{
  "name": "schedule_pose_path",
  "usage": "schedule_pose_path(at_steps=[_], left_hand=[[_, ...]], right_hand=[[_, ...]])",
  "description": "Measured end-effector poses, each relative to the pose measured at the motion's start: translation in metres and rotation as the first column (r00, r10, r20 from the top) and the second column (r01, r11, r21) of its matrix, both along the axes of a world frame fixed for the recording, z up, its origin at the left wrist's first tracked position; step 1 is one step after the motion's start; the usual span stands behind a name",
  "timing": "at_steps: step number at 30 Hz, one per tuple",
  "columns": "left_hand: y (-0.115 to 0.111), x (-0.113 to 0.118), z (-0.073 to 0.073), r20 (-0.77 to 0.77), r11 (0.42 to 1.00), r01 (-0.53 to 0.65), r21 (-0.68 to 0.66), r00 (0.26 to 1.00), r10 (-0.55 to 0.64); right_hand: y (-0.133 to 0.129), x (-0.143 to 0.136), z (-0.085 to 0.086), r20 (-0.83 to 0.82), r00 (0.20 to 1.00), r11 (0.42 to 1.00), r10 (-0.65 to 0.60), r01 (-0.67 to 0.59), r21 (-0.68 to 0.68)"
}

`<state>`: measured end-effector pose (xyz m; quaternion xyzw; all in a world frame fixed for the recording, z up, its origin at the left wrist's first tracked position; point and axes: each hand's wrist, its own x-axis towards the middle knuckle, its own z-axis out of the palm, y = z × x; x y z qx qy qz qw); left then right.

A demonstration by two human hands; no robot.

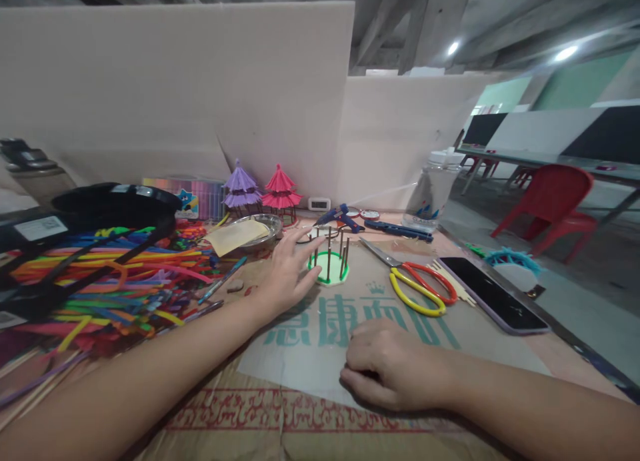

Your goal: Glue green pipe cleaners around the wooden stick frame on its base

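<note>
R hand (393, 366) w/ fingertips hidden, forearms (125, 388) cut off, wht label (40, 228) txt illegible.

Two pale panels (175, 88) stand across the back, left one taller. Grey beamed ceiling (433, 18), two lights (566, 53) on. Off right: green wall (575, 78), long table (515, 158) with black and white boards (545, 129) upright on it, red chair (555, 198) beside it, grey floor (595, 268) below.

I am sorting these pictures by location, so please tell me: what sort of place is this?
Probably a handicraft workshop, judging by what look like multicoloured pipe cleaners, the glue gun and the green-rimmed base with upright brown posts.
</note>
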<state>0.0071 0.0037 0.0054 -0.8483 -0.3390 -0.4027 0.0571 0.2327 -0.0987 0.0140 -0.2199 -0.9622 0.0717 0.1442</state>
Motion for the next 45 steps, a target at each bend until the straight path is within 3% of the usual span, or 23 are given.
schedule_pose_path(at_steps=[7,10,13,15,18,22,25,28,32,34,36,40,42,45], left_hand=[[0.005,0.0,-0.006,0.101,0.993,0.022,-0.113,0.995,-0.011],[0.012,0.0,-0.012,0.139,0.967,-0.004,-0.253,0.989,0.04],[0.017,0.002,-0.014,0.143,0.906,0.013,-0.422,0.988,0.052],[0.016,0.003,-0.012,0.135,0.875,0.029,-0.484,0.99,0.041],[0.012,0.005,-0.01,0.126,0.882,0.055,-0.468,0.992,0.004],[0.005,0.004,-0.007,0.116,0.902,0.045,-0.429,0.993,0.006],[-0.004,0.0,0.006,0.06,0.917,-0.039,-0.397,0.996,0.068],[-0.014,-0.011,0.036,-0.056,0.948,-0.074,-0.309,0.997,0.06],[-0.028,-0.055,0.09,-0.305,0.917,-0.204,-0.342,0.947,0.097],[-0.036,-0.094,0.112,-0.363,0.889,-0.28,-0.363,0.921,0.141],[-0.046,-0.139,0.124,-0.418,0.831,-0.376,-0.41,0.887,0.195],[-0.072,-0.212,0.119,-0.538,0.765,-0.539,-0.351,0.785,0.306],[-0.084,-0.227,0.108,-0.597,0.745,-0.587,-0.317,0.734,0.324],[-0.095,-0.227,0.094,-0.602,0.746,-0.614,-0.258,0.706,0.373]], right_hand=[[-0.002,0.0,-0.001,-0.074,0.997,1.0,0.011,-0.011,0.003],[0.002,0.006,0.002,-0.251,0.963,0.994,-0.099,0.108,0.023],[0.016,0.016,0.004,-0.349,0.896,0.956,-0.274,0.292,-0.002],[0.027,0.021,0.003,-0.294,0.874,0.92,-0.387,0.385,-0.068],[0.038,0.021,0.001,-0.122,0.87,0.876,-0.477,0.46,-0.148],[0.039,0.018,-0.003,-0.003,0.893,0.893,-0.45,0.45,-0.014],[0.04,0.02,-0.006,0.022,0.898,0.898,-0.44,0.439,0.027],[0.043,0.023,-0.009,0.059,0.9,0.902,-0.432,0.43,0.046],[0.047,0.025,-0.012,0.076,0.903,0.906,-0.422,0.419,0.052],[0.048,0.027,-0.013,0.063,0.912,0.914,-0.405,0.403,0.041],[0.048,0.027,-0.014,0.05,0.916,0.917,-0.399,0.397,0.036],[0.049,0.028,-0.016,0.05,0.909,0.91,-0.414,0.413,0.029],[0.05,0.028,-0.017,0.052,0.907,0.908,-0.419,0.418,0.027],[0.05,0.027,-0.016,0.053,0.901,0.902,-0.431,0.43,0.034]])
